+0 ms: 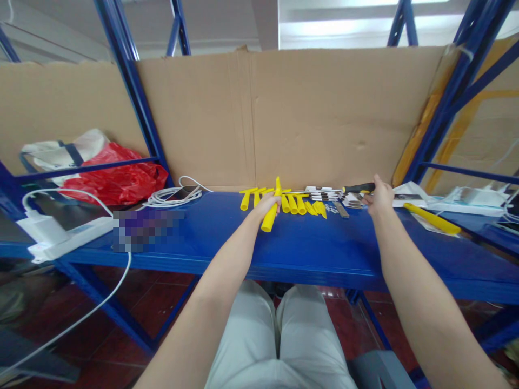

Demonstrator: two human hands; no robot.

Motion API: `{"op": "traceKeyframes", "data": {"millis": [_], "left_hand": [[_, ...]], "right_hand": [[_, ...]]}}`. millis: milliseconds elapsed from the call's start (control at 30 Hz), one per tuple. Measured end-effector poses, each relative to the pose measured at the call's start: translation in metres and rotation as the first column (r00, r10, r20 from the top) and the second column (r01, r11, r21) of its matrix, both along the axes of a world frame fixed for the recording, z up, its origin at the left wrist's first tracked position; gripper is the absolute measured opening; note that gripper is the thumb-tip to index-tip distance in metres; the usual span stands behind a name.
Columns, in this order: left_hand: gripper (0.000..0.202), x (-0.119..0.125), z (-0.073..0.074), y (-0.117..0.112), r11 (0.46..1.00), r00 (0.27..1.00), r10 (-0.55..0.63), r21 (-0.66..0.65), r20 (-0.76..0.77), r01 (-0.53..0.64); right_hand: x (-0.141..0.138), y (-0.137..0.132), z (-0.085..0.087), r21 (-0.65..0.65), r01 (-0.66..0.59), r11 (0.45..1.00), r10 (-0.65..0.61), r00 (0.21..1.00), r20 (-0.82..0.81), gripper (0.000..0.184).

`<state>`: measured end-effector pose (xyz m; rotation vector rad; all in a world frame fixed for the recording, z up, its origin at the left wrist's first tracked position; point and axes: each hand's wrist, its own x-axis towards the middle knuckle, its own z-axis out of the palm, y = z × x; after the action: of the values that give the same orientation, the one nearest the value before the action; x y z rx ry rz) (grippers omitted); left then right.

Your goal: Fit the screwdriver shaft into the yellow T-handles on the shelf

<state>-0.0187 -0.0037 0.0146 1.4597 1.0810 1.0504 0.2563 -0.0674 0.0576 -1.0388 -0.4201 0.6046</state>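
My left hand (266, 205) is closed round a yellow T-shaped plastic handle (269, 220), its round end towards me. In my right hand (381, 196) is a screwdriver (358, 188) with a black and yellow grip. Its thin shaft points left, its tip close to the top of the held handle; whether they touch I cannot tell. Several more yellow T-shaped handles (292, 204) lie in a row behind and beside my left hand. To their right are small yellow plastic pieces (319, 209), tiny screws (330, 207) and a flat metal plate (341, 210).
Everything lies on a blue metal shelf (316, 254) backed by cardboard (324, 108). Small black-and-white packets (320, 194) sit at the back. A yellow tool (433, 219) is at right. At left are a red bag (121, 175), a coiled white cable (172, 198) and a power strip (81, 237).
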Motion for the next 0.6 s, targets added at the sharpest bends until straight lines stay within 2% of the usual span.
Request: {"op": "traceKeyframes", "data": {"millis": [300,400,600], "left_hand": [[0.021,0.002,0.000,0.001,1.000,0.999,-0.020,0.004,-0.036,0.020],[0.020,0.002,-0.001,0.001,1.000,0.999,-0.028,0.000,-0.036,0.028],[0.020,0.003,0.000,0.000,1.000,1.000,-0.024,0.004,-0.004,0.024]], "right_hand": [[-0.003,-0.003,0.003,0.004,0.084,0.996,-0.083,0.996,-0.026,0.023],[-0.001,-0.001,0.004,0.015,0.059,0.998,-0.058,0.997,-0.050,0.022],[0.009,0.003,0.003,0.111,-0.066,0.992,0.079,0.990,-0.115,0.020]]}}
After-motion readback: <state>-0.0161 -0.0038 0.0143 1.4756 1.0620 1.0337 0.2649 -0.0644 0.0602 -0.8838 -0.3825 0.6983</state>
